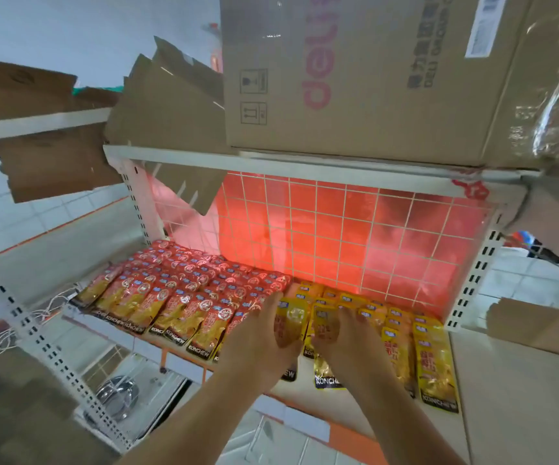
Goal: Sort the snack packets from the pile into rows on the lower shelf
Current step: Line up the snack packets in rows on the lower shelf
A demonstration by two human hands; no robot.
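Together, left hand and right hand lie flat, fingers straight, pressing on the yellow packets.

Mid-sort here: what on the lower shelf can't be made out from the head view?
1. Head view: yellow packets beneath the left hand and right hand, hidden by the hands; grip unclear.
2. Head view: small print on red packets, blurred.
3. Source pile: outside the frame.
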